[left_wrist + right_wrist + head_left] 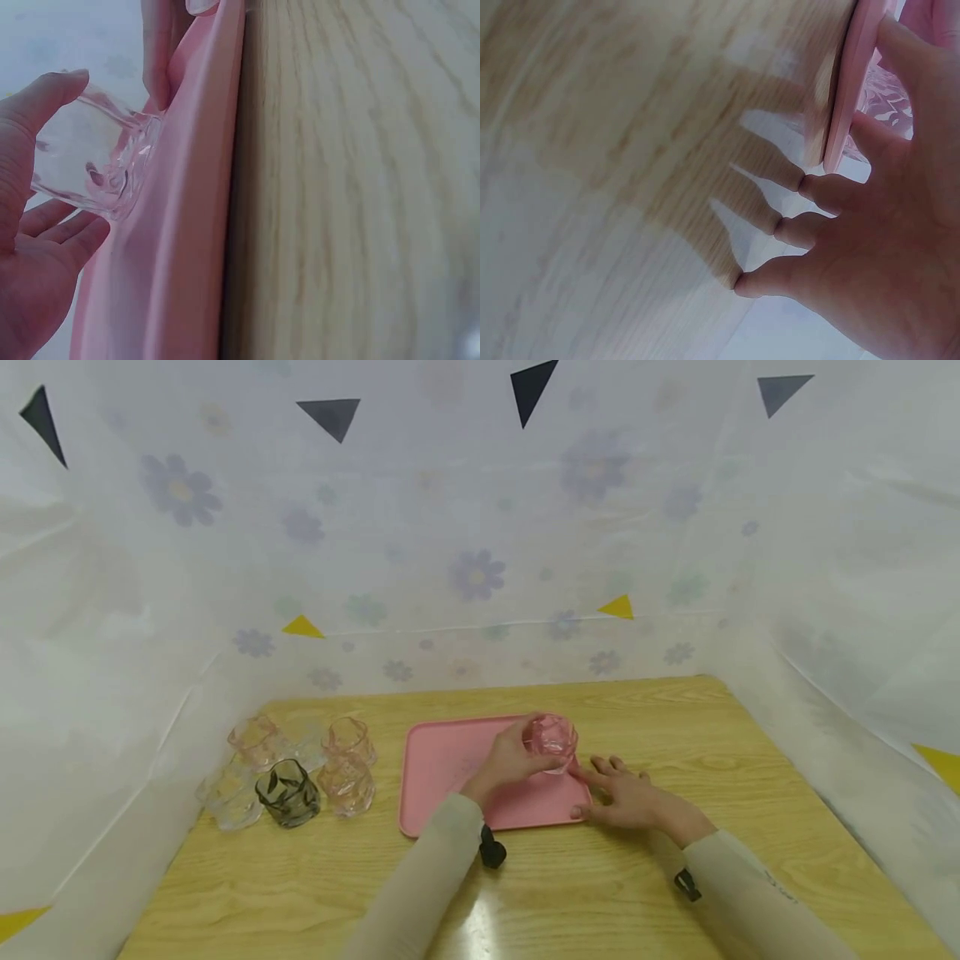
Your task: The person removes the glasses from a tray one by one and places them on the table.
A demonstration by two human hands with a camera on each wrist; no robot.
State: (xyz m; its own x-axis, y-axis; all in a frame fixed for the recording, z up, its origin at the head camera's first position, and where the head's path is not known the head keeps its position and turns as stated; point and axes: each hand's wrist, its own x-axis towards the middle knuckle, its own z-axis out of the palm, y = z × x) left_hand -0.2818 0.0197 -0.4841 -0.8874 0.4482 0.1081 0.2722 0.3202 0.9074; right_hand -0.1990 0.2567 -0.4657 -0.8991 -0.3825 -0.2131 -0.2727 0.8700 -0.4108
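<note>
A clear faceted drinking glass (553, 742) stands on the right part of the pink tray (431, 777), close to its right edge. My left hand (508, 762) holds this glass from the left, thumb on the near side and fingers behind. The left wrist view shows the glass (112, 169) between thumb and fingers, its base at the tray surface. Beside the tray's right edge, my right hand (633, 797) spreads its fingers. In the right wrist view, its thumb and index finger touch the tray rim (849, 90) while the other fingertips rest on the table.
Several faceted glasses cluster left of the tray: a dark grey glass (288, 795), pinkish ones such as the pink glass (348, 785), and clear ones such as the clear glass (234, 797). White flower-printed sheeting (420, 527) encloses the wooden table (585, 893) at back and sides.
</note>
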